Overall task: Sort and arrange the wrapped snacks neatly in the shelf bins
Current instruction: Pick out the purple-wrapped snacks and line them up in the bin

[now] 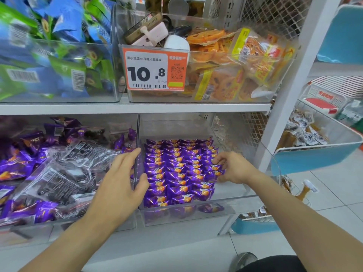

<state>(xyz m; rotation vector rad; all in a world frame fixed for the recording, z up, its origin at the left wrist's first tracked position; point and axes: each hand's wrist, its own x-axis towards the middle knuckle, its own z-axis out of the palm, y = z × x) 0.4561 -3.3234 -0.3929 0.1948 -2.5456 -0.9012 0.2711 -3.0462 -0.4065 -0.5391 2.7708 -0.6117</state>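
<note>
Purple snacks [179, 170] lie in neat rows in your lower right bin [196, 213].
Your left hand [125, 181] grips its left wall (thumb inside); your right hand [231, 167] pinches a snack at the rows' right edge.

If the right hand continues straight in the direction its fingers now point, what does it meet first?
The right hand points leftward into the clear plastic bin. It would first meet the tidy rows of small purple wrapped snacks with orange pictures, which its fingers already seem to touch.
</note>
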